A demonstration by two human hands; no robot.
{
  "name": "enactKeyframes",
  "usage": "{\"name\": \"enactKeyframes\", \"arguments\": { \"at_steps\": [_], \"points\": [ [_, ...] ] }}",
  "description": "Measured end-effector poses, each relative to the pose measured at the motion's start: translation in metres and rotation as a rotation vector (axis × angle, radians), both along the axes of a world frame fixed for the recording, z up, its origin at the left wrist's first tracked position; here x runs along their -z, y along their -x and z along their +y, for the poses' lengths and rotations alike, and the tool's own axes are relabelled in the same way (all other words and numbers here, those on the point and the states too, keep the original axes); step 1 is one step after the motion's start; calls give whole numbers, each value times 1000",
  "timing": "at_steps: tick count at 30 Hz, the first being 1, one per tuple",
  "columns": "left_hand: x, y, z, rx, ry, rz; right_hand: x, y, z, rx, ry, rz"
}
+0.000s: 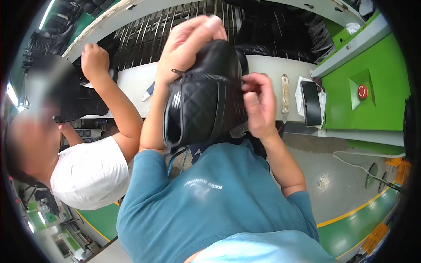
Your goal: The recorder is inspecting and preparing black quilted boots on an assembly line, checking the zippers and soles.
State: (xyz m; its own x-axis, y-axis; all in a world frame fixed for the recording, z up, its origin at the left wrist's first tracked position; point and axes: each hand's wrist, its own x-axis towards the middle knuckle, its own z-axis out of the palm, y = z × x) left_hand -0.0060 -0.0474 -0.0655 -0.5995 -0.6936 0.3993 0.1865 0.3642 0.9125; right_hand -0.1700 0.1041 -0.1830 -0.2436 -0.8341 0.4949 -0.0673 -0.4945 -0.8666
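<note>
A black boot upper (197, 103) with a quilted shaft and a zipper across it is held up in front of my chest. Its open end faces down and toward me on the left. My left hand (186, 46) is closed at the smooth far end of the upper, thumb uppermost, the wrist by the zipper pull. At the upper's right side is my right hand (262, 105), slightly blurred, with fingers bent and thumb apart from them. The index fingertip is close to the edge; whether it touches, I cannot tell.
Behind the upper runs a white worktop (272, 65) with a metal rod rack (144, 39) beyond. To the right lie a worn-handled tool (285, 94) and a phone (312, 103). A green machine (372, 79) has a red button (362, 91). A white-shirted co-worker (94, 173) is close at left, one arm raised.
</note>
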Motion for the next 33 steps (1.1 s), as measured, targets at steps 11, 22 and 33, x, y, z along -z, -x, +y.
{"name": "enactKeyframes", "arguments": {
  "at_steps": [11, 22, 33],
  "points": [
    [-18, 41, 29, -187, 617, 338, -100, 9, -19, -86, 97, 78],
    [-29, 65, 18, -136, 531, 336, -124, 5, -16, -164, 98, -218],
    [-15, 58, -6, -67, 576, 591, -10, 21, -18, -145, -237, -308]
  ]
}}
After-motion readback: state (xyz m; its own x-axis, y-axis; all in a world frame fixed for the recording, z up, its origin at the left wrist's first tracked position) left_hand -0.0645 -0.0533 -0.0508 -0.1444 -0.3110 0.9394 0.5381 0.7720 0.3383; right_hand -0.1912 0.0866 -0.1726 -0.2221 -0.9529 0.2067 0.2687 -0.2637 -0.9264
